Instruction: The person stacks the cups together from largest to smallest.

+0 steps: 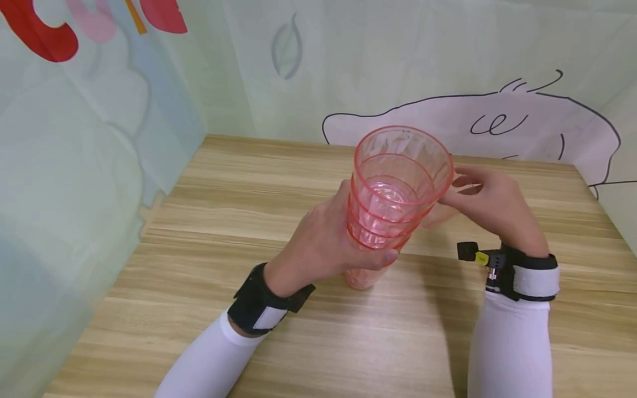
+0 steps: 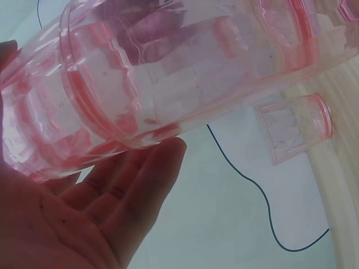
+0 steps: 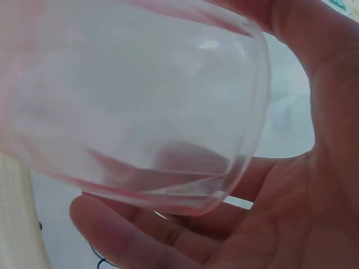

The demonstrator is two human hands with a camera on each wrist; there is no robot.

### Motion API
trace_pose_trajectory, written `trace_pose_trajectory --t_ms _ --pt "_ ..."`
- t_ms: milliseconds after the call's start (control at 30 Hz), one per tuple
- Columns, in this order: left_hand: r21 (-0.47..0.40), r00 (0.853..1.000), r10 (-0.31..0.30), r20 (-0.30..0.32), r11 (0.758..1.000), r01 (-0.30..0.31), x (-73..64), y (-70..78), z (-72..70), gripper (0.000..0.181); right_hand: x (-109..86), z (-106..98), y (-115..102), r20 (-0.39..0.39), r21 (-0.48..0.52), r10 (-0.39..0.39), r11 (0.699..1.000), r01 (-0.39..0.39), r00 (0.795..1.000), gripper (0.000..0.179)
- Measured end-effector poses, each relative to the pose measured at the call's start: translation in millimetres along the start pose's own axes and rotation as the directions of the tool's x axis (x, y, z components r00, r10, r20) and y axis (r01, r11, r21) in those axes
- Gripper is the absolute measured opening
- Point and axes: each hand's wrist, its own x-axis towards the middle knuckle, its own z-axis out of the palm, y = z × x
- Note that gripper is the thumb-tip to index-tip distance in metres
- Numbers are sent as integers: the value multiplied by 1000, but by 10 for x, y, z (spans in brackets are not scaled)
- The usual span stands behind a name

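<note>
My left hand (image 1: 323,237) grips a stack of clear pink plastic cups (image 1: 380,237), fingers wrapped around its side. The stack tilts, with the wide open rim upper right and the narrow base lower left. In the left wrist view the stack (image 2: 185,73) fills the top, and part of the grip is hidden behind it. At the rim's right side is my right hand (image 1: 490,202), thumb and fingers bent. The right wrist view shows a clear cup (image 3: 140,101) held between that thumb and fingers. A separate pink cup (image 2: 294,129) appears beyond the stack, its redder end toward the table.
A wood-grain table (image 1: 199,309) lies below both hands. A pale printed backdrop (image 1: 278,105) with a line-drawn figure (image 1: 537,121) rises along the far edge, and another printed panel (image 1: 64,193) stands at the left.
</note>
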Motion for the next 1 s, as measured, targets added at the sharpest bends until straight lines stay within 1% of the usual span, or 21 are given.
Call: trace_pose_trajectory --t_ms 233,367,500,600,767,1000 --pt "-3 1000 -15 4 1000 15 -5 4 -5 92 -96 -54 -107 -93 49 -8 999 13 996 74" --pt "-5 1000 -14 3 1000 14 -8 2 -5 92 -142 -74 -154 -139 54 -19 998 26 990 71" --pt "-4 1000 -2 1 1000 2 -7 -2 -3 93 -169 -91 -178 -161 62 -25 997 35 987 72" --pt "-4 1000 7 0 1000 -7 -4 -6 0 93 -183 -98 -173 -177 86 -31 995 47 984 68" --pt "-5 1000 11 -2 1000 -11 -2 -9 2 93 -221 -107 -187 -242 138 -41 988 76 969 60" --pt "-9 1000 19 -2 1000 -19 -8 -16 -3 93 -271 -117 -256 -326 229 -18 968 98 945 57"
